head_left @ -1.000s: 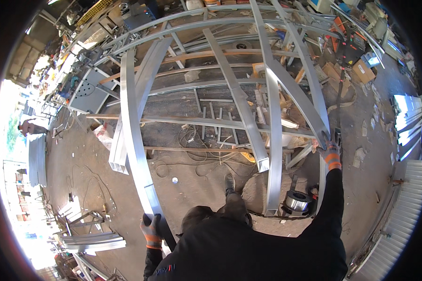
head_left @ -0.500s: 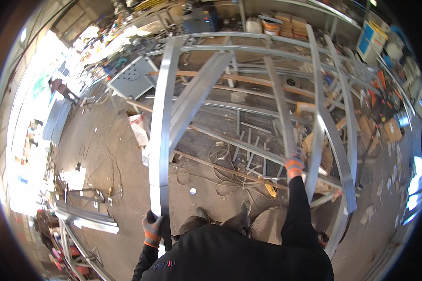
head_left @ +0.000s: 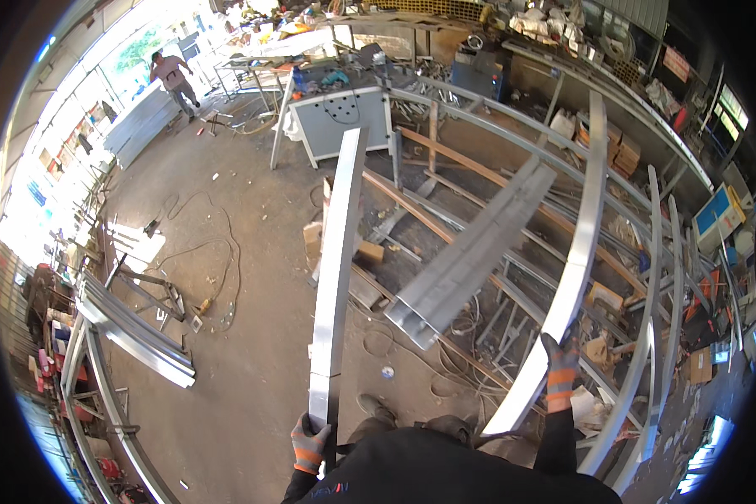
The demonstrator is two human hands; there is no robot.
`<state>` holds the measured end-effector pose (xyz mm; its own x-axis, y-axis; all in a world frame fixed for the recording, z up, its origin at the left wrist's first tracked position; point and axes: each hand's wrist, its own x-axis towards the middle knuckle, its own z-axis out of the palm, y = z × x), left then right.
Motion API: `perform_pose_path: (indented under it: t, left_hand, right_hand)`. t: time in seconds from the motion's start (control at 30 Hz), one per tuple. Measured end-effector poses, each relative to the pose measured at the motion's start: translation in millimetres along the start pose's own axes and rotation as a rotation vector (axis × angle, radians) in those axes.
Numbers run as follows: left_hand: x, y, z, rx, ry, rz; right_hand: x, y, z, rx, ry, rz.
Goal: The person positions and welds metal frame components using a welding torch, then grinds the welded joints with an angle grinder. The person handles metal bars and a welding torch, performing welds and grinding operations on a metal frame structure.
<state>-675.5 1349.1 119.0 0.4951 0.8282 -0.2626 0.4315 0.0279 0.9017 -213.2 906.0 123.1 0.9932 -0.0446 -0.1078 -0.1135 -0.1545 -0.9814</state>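
I look down from high up on a frame of long curved metal beams. My left hand, in a grey and orange glove, grips the near end of the left metal beam, which runs away from me. My right hand, in the same kind of glove, holds the curved right metal beam near its lower part. A short wide channel beam lies slanted between the two. My dark sleeves and torso fill the lower edge.
Far below is a dusty workshop floor with cables, a grey perforated table, stacked metal profiles at left and cardboard boxes at right. A person walks at the far left. More curved rails stand to my right.
The view has swung left and tilted up, showing more floor and the far wall. Both hands keep their hold on the beams; my right hand sits lower in the picture.
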Motion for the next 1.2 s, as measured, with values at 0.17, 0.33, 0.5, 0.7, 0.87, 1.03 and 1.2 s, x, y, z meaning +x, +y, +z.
perform_pose_path:
  t: [0.17, 0.33, 0.5, 0.7, 0.87, 1.03, 1.2]
  left_hand:
    - [111.4, 15.5, -101.3, 0.058, 0.065, 0.043]
    - [180.1, 16.7, -176.9, 0.124, 0.214, 0.063]
    - [224.0, -1.7, -246.6, 0.178, 0.349, 0.001]
    - [354.3, 11.6, -317.2, 0.143, 0.434, -0.083]
    - [553.1, 84.9, -368.3, 0.210, 0.445, -0.014]
    - [734.3, 151.0, -415.0, 0.075, 0.598, 0.175]
    - [885.8, 244.2, -456.0, 0.155, 0.384, 0.300]
  right_hand:
    - [54.3, -96.5, 252.3, 0.248, -0.081, -0.240]
    - [160.0, -88.2, 447.4, -0.135, -0.077, -0.378]
    - [273.9, -47.0, 591.5, -0.800, 0.054, -0.317]
    - [399.7, 2.3, 717.7, -0.994, 0.098, -0.309]
    - [468.8, 27.3, 801.0, -1.011, 0.140, -0.246]
    - [489.4, 46.3, 841.9, -1.231, 0.194, -0.146]
    - [488.7, 44.0, 863.6, -1.307, 0.161, 0.104]
